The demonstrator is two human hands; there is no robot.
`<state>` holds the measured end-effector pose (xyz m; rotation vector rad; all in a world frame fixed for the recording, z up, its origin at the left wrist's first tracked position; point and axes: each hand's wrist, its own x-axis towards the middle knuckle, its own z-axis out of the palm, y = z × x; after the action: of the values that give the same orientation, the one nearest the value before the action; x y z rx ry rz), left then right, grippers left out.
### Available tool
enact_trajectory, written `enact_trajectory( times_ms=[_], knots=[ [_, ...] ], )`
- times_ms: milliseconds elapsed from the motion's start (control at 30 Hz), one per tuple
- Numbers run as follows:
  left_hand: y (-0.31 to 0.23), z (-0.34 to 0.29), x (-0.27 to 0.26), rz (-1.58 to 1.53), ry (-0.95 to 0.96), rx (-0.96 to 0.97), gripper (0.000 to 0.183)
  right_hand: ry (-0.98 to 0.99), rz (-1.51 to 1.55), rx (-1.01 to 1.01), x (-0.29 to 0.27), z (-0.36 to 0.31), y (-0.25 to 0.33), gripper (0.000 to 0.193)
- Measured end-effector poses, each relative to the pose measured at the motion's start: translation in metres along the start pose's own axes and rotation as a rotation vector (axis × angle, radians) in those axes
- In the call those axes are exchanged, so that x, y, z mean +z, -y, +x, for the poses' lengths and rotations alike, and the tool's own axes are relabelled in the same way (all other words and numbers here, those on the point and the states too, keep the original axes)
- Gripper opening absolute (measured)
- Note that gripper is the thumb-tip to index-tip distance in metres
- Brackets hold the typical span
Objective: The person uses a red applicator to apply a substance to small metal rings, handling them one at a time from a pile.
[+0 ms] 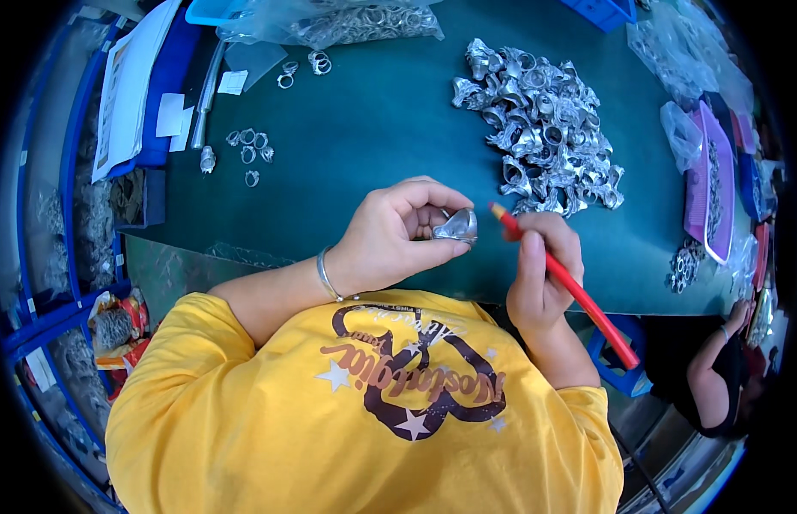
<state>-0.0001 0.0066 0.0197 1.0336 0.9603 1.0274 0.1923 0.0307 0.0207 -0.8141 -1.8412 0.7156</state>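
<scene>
Between the thumb and fingers of my left hand (398, 227) is a silver-coloured metal ring (456, 226), held over the front part of the green table. My right hand (542, 265) grips a red pen-like stick (591, 310) with a yellowish tip. That tip points up toward the left and stays a short gap away from the ring. Beyond my right hand lies a large heap of similar chunky metal rings (548, 128). Several smaller loose rings (248, 154) lie on the table's left side.
At the back sits a clear bag of rings (373, 26). A metal rod (208, 94) and paper slips (170, 116) lie at the left. A pink basket (702, 184) stands at the right edge. Another person (715, 377) is at the lower right.
</scene>
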Motion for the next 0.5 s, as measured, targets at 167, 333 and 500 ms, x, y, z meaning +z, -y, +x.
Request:
enact_trajectory(
  times_ms=[167,333,500],
  knots=[
    [0.003,0.000,-0.002,0.237,-0.006,0.179,0.036,0.089,0.455,0.523,0.010,-0.004,-0.002,0.019],
    [0.005,0.000,-0.001,0.207,-0.027,0.268,0.038,-0.006,0.755,0.585,0.013,-0.001,-0.003,0.028],
    [0.005,-0.001,0.002,-0.126,0.009,0.133,0.039,-0.064,0.710,0.435,0.014,-0.003,-0.007,0.031]
  ],
)
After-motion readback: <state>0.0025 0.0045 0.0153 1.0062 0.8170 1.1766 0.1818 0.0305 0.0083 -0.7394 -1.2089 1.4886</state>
